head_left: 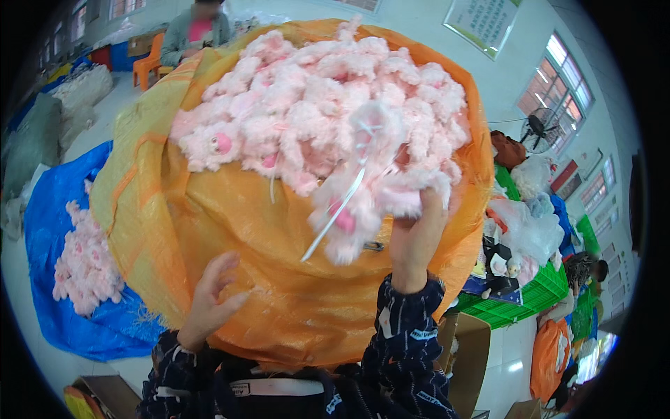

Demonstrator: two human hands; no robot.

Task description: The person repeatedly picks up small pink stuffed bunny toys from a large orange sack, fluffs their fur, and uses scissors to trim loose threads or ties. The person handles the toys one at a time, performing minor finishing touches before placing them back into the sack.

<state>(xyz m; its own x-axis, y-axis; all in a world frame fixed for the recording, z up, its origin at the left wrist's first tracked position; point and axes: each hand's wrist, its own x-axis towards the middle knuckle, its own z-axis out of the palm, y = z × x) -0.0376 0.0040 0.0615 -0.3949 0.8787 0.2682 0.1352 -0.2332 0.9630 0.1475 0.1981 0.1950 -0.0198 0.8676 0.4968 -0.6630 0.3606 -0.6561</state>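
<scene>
My right hand (421,220) is closed on a fluffy pale pink plush toy skin (342,199), blurred by motion and held in front of the heap. A darker pink patch shows on the plush, and a long white strip (335,213) hangs across it. Some of my right fingers are hidden in the fur. My left hand (213,297) hovers above the orange sheet with fingers apart and nothing in them. Behind the held piece lies a big heap of similar pink plush pieces (300,105). A small dark metal tool (373,246) rests on the orange sheet near my right wrist.
The large orange woven sack (279,300) bears the heap. At left, a blue tarp (49,279) holds more pink plush (87,265). At right stand a green crate (523,304), a cardboard box (467,356) and a fan (537,127). A person (195,35) sits at the far left.
</scene>
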